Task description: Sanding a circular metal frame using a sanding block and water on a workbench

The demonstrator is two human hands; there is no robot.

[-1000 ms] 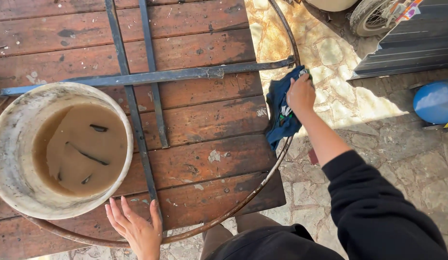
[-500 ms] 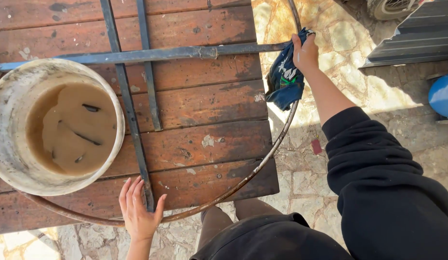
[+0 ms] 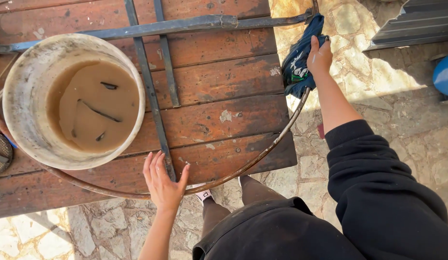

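Note:
A round rusty metal frame (image 3: 262,154) with crossbars lies on a worn wooden table (image 3: 219,115). My left hand (image 3: 162,180) rests flat and open on the frame's near rim and a crossbar at the table's front edge. My right hand (image 3: 319,57) presses a dark blue cloth (image 3: 296,65) against the frame's rim, past the table's right edge. The cloth wraps partly around the metal.
A white bucket (image 3: 21,96) of muddy water with dark pieces in it stands on the table's left part, inside the frame. Stone paving (image 3: 378,96) lies to the right. A blue round object (image 3: 445,74) sits at the right edge, a dark round item (image 3: 0,154) at the left.
My right hand has slid the cloth farther along the frame's rim, away from me. My left hand stays on the near rim. The view has shifted a little.

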